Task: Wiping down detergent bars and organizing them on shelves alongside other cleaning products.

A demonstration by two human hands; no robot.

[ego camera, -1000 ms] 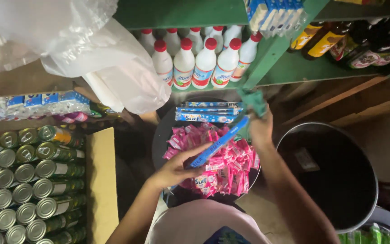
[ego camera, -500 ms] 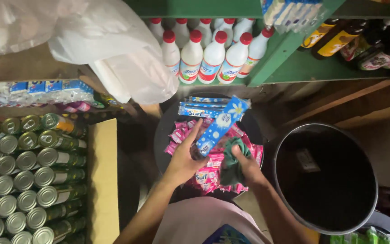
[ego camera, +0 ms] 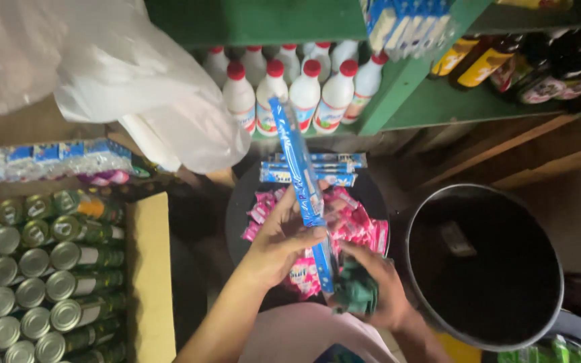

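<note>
Currently a long blue packet strip [ego camera: 298, 175] is pinched near its lower part by the left hand [ego camera: 282, 243], long axis running up and slightly left toward the white bottles [ego camera: 289, 94]. A green cloth [ego camera: 356, 293] is clutched in the right hand [ego camera: 379, 289] (just below-right), over the pink sachets [ego camera: 361, 232].

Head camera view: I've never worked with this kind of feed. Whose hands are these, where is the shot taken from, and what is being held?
The single camera sits on the person's head and looks down at their own bare hands. The left hand grips a long blue packet, raised on end. The right hand clutches a dark green cloth. Below lies a round tray with pink sachets and more blue packets. Cans stand left, an empty black bucket right, white bottles on the green shelf.
</note>
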